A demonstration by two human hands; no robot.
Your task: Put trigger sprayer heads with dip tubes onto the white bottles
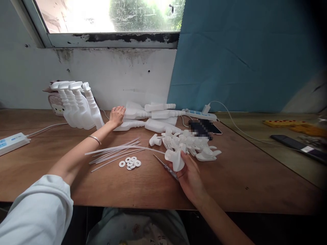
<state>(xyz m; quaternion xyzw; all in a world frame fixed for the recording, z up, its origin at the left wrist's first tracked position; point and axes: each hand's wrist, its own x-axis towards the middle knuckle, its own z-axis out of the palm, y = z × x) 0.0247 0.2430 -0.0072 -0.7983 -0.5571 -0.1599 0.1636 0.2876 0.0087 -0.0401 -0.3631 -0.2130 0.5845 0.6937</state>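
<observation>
My left hand [117,115] reaches far across the wooden table [255,177] and closes on the base of a white plastic bottle [133,113] lying in a pile of such bottles [158,117]. My right hand [190,175] rests near the table's front, gripping a white spray-pump head [175,159] together with thin metal tweezers [165,166]. A heap of white pump heads [190,144] lies just beyond it. Several thin clear tubes [117,153] and several small white washers [130,163] lie between my two hands.
A row of upright white spray bottles [76,105] stands at the back left. A white power strip [12,142] lies at the far left, another [199,114] at the back with a phone [204,128] beside it. A dark remote-like bar [296,144] lies at right.
</observation>
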